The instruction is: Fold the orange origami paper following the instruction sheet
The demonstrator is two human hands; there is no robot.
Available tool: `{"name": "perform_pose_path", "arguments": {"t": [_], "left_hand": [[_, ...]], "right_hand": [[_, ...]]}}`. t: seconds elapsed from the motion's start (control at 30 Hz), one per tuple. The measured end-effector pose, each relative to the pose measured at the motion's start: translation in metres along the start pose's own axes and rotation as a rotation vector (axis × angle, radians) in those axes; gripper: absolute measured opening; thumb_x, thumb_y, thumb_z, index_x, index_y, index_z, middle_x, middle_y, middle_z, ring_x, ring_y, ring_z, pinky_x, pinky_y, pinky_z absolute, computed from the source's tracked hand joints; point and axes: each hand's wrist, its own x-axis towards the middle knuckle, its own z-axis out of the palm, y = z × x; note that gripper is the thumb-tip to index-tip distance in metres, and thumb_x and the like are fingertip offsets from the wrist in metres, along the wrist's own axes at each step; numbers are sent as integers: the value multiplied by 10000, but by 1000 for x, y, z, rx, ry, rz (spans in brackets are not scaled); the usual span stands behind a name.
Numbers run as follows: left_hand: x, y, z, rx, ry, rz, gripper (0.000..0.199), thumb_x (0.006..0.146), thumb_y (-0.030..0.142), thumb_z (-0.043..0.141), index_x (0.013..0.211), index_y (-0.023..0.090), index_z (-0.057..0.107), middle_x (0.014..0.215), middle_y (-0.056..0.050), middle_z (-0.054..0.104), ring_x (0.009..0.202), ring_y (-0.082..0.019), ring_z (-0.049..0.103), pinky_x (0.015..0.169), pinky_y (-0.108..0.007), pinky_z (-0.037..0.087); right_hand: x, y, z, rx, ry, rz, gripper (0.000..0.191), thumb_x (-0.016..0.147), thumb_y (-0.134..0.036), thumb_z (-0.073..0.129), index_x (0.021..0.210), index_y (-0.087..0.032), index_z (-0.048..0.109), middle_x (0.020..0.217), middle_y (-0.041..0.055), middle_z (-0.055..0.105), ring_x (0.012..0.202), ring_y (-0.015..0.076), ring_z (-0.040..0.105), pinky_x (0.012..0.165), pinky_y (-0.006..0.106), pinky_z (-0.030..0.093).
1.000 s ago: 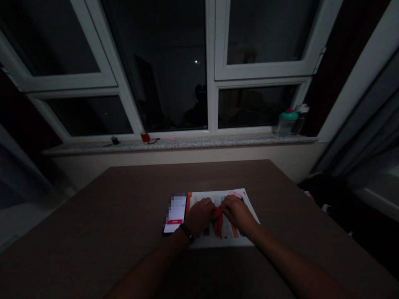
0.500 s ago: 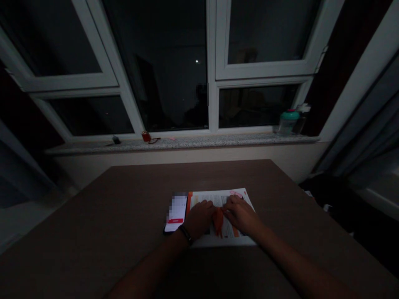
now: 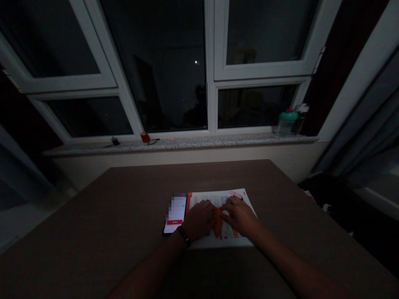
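Observation:
An orange folded paper lies on a printed booklet in the middle of the table. My left hand, with a dark band at the wrist, has its fingers closed on the left edge of the orange paper. From the right, my right hand touches the paper's upper right part with its fingertips; thumb and index finger are a little apart. The palms rest over the booklet and cover parts of its page. Fine folds of the paper are too dark to make out.
A lit phone lies against the booklet's left side, and a pink piece lies at its top. Beyond the brown table, the windowsill holds a red jar and a teal-lidded bottle.
My right thumb and index finger have spread slightly apart at the orange paper, which now shows more of its upper part. The view has shifted very slightly.

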Motion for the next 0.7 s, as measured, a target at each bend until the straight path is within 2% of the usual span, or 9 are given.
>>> {"name": "perform_pose_path", "arguments": {"t": [0.1,0.27,0.5,0.6,0.7], "left_hand": [[0,0,1,-20,24,-26,153,907,291,603,988,174,547,1010,-60,570,933,-219,536,795,-337,427],[2,0,1,35,-8,-50,217,913,381,624,918,176,552,985,-64,570,902,-221,542,765,-342,428],[0,4,3,63,-71,36,114,921,251,620,974,176,552,1012,-41,571,917,-203,536,776,-320,427],[-1,5,4,43,-89,58,48,941,197,574,987,190,562,1027,-30,574,929,-193,540,786,-308,425],[-1,5,3,2,-81,50,83,934,189,579,1016,193,569,1039,-33,583,960,-198,542,803,-306,426]], "right_hand": [[1,1,1,-2,14,-20,230,857,-271,700,1084,-242,713,1000,66,610,1002,236,555,882,342,425],[2,2,3,-77,-8,-31,153,908,-258,622,1015,-249,731,965,67,586,978,233,535,869,359,404],[0,-2,-1,-81,-19,-84,295,940,-447,556,1076,-229,701,984,82,562,1003,254,503,901,396,379],[0,-2,-4,-69,-72,-163,286,961,-415,528,1060,-197,684,980,85,557,965,240,504,845,361,398],[0,1,-4,-18,-115,-220,285,991,-385,480,1061,-184,670,957,78,557,928,217,517,804,325,407]]}}
